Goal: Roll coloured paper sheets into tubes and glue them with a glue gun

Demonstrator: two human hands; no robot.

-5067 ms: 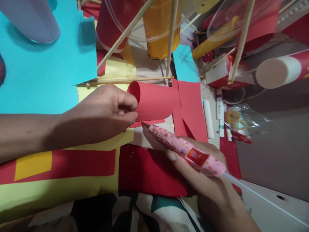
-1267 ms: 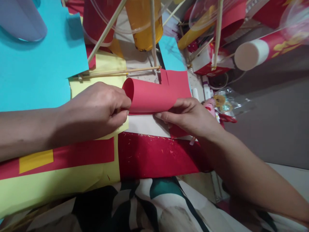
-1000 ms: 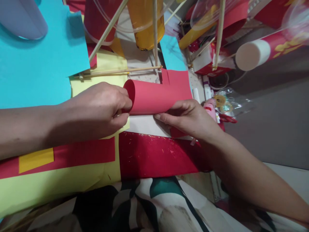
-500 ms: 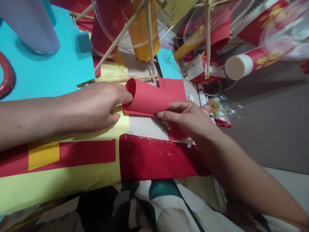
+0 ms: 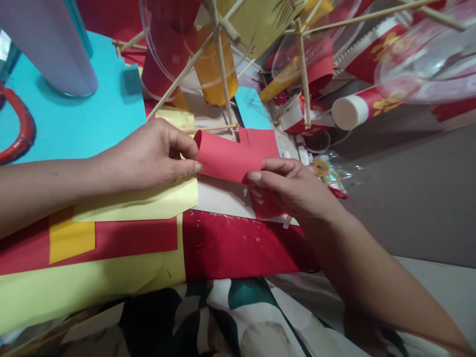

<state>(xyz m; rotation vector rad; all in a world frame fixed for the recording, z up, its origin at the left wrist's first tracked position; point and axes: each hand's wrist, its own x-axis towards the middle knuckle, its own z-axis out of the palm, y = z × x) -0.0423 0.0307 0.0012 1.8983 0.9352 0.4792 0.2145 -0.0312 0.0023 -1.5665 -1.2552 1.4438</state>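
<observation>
A piece of red paper [image 5: 226, 157], curled into a flattened tube, spans the gap between my hands. At its left end my left hand [image 5: 159, 153] pinches the edge between thumb and fingers. My right hand [image 5: 293, 186] grips the other end, thumb on top and fingers curled beneath. Behind the tube and to its right lies more red paper [image 5: 262, 140]; whether the two are joined I cannot tell. Yellow paper [image 5: 163, 203] lies under my left wrist, and a pale sheet [image 5: 226, 201] shows below the tube.
Thin wooden sticks [image 5: 182, 74] form a frame at the back, around a red cup [image 5: 163, 64] and an orange cup [image 5: 219, 74]. A lilac cylinder [image 5: 55, 54] stands on blue paper [image 5: 74, 129]. A red-and-white tube [image 5: 353, 111] and a plastic bag [image 5: 342, 171] lie to the right.
My left thumb and fingers have closed on the left end of the red paper tube, which now looks flatter. My right hand keeps its grip. The view has shifted slightly.
</observation>
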